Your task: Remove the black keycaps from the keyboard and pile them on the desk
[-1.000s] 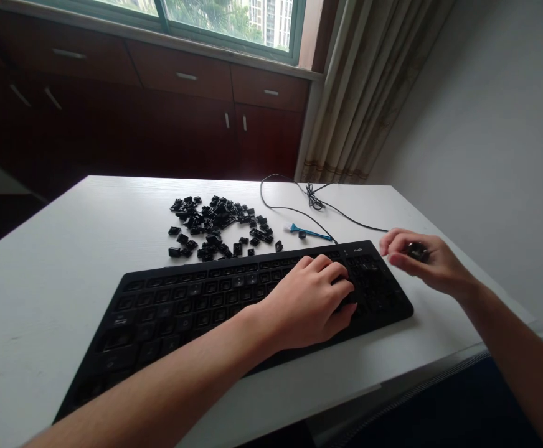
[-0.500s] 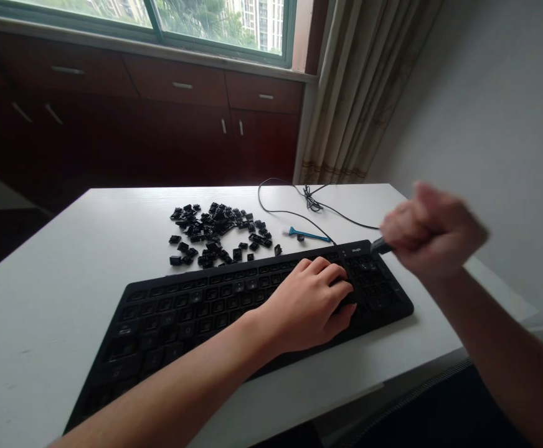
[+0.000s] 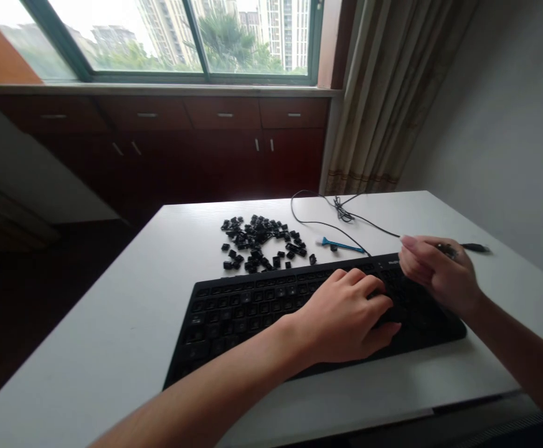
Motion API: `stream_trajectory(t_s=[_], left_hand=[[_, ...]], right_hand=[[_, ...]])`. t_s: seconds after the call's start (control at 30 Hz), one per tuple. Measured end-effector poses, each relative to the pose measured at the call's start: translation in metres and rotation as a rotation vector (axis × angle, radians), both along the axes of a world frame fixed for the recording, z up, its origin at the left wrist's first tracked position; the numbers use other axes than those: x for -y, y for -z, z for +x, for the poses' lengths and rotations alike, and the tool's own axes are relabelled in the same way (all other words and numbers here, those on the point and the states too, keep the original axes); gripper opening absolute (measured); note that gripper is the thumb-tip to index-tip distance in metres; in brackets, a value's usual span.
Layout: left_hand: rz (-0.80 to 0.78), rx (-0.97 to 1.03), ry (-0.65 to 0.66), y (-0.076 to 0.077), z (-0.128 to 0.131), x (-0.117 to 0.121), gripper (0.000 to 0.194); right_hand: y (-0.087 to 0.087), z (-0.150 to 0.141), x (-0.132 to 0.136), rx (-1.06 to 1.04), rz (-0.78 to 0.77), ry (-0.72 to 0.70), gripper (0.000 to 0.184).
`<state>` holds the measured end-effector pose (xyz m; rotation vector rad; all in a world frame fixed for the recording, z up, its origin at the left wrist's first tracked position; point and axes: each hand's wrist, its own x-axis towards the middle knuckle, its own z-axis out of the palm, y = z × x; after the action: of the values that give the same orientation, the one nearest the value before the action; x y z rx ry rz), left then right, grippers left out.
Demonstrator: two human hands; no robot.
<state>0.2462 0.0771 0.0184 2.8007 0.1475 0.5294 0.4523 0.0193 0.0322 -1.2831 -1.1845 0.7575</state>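
A black keyboard (image 3: 238, 317), with most of its keycaps off, lies slantwise on the white table. My left hand (image 3: 346, 311) rests palm down across its right-middle part, fingers apart and slightly bent. Over the keyboard's right end, my right hand (image 3: 439, 274) is closed in a fist. Something small and shiny shows at the top of that fist, but its kind is hidden by the fingers. Behind the keyboard, loose black keycaps (image 3: 257, 236) lie in a scattered heap. A blue-handled brush (image 3: 341, 244) lies to their right, with a single keycap beside it.
A thin black cable (image 3: 321, 223) runs from the keyboard's back edge to a tangled bundle (image 3: 344, 211). A dark plug (image 3: 477, 247) lies beyond my right hand. The white table (image 3: 126, 298) has its far edge before red-brown cabinets (image 3: 206, 162), with a curtain (image 3: 369, 106) at right.
My right hand has come down and inward over the keyboard's right end; the dark piece that stuck out of it is hidden. My left hand stays on the keyboard. The camera view has shifted.
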Motion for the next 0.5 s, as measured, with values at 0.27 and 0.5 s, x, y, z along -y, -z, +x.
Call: stream_trajectory(t_s=[0.27,0.5], left_hand=[[0.063,-0.011,-0.223,-0.024,-0.091,-0.059,0.028],[0.142,0.056,-0.7,-0.006,-0.188,-0.139,0.029]], right_hand=[[0.015,-0.012,0.002,0.38,-0.169,-0.046,0.048],[-0.003,-0.03,-0.019,0.616,-0.15,-0.139,0.035]])
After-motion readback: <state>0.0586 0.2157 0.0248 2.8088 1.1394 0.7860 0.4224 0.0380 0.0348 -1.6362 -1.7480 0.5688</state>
